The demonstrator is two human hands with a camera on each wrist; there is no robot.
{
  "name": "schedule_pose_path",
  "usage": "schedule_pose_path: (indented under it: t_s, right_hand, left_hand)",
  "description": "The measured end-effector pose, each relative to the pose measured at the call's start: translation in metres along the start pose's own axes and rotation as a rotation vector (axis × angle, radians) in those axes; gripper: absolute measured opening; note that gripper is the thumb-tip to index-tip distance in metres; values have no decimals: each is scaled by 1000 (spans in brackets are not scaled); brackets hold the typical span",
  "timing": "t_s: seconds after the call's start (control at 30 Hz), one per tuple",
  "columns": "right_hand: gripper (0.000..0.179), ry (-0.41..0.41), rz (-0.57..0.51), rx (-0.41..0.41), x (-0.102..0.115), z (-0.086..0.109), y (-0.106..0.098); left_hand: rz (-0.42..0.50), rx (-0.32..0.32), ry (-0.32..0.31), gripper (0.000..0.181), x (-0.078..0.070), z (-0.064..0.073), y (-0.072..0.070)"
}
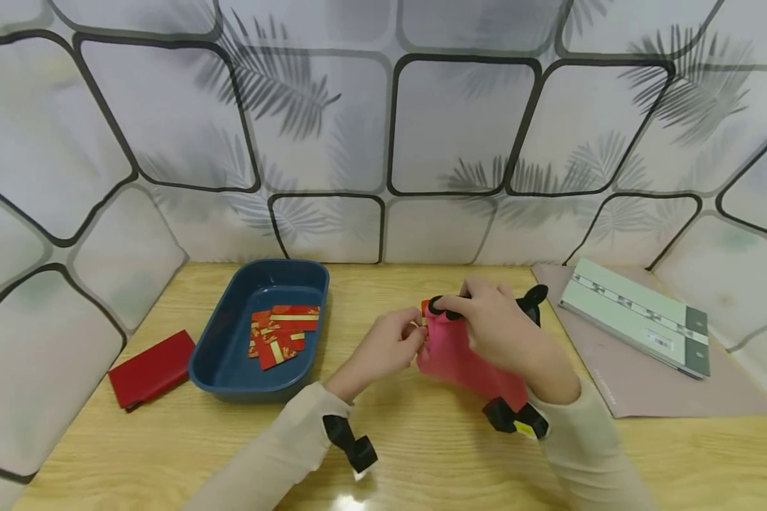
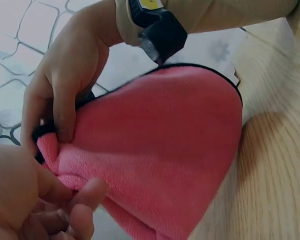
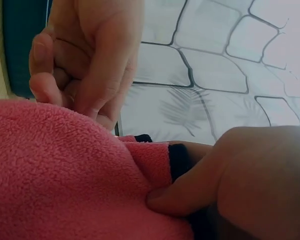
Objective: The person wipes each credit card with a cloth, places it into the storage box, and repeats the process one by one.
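Observation:
A pink fleecy cloth (image 1: 460, 362) with black edging hangs between the two hands, over the table right of centre. My right hand (image 1: 501, 330) grips its upper edge, with the thumb (image 3: 172, 200) pressed on the pink side in the right wrist view. At the cloth's left edge, my left hand (image 1: 390, 344) pinches a fold between thumb and curled fingers. A small red and gold card (image 1: 425, 311) peeks out behind that edge in the head view. The left wrist view shows the cloth's broad face; the right hand's other fingers are partly hidden behind it.
A dark blue basin (image 1: 220, 380) holds several red and gold cards (image 1: 284, 333). Left of it lies a dark red wallet-like case (image 1: 153, 369). At the right, a pale green box (image 1: 633, 316) rests on a pinkish-grey mat (image 1: 645, 397). A patterned wall covering (image 1: 460, 128) rises behind the table.

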State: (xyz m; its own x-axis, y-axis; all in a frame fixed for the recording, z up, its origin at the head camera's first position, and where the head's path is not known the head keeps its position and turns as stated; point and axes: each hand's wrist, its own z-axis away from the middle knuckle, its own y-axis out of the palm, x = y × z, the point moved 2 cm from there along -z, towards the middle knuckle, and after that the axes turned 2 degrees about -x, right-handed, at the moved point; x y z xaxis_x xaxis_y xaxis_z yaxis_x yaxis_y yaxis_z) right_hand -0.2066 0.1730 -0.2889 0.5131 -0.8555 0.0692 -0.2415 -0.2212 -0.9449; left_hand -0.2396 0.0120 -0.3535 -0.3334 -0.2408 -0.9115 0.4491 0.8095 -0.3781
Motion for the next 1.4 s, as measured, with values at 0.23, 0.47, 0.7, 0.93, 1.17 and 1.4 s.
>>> schedule_pose_path:
  t_s: [0.23,0.47,0.7,0.93,1.17,1.4]
  right_hand:
    - [40,-16,-8,19,4,-1,5]
    - [40,28,17,17,-2,-3,5]
    - [41,99,-17,37,-17,-4,-3]
    - [40,170,52,45,-28,4,-7]
    - [41,263,92,95,-33,12,-13]
    - [39,249,78,94,-32,14,-20]
  left_hand:
    - [-25,-41,-6,18,2,2,-2]
    - [4,-77,3,17,2,2,-4]
    - [49,-148,-35,20,0,0,-11]
    - [68,-173,-86,22,0,3,-11]
    - [79,-183,-138,23,2,1,-9]
    - [89,-183,-150,25,1,-1,-9]
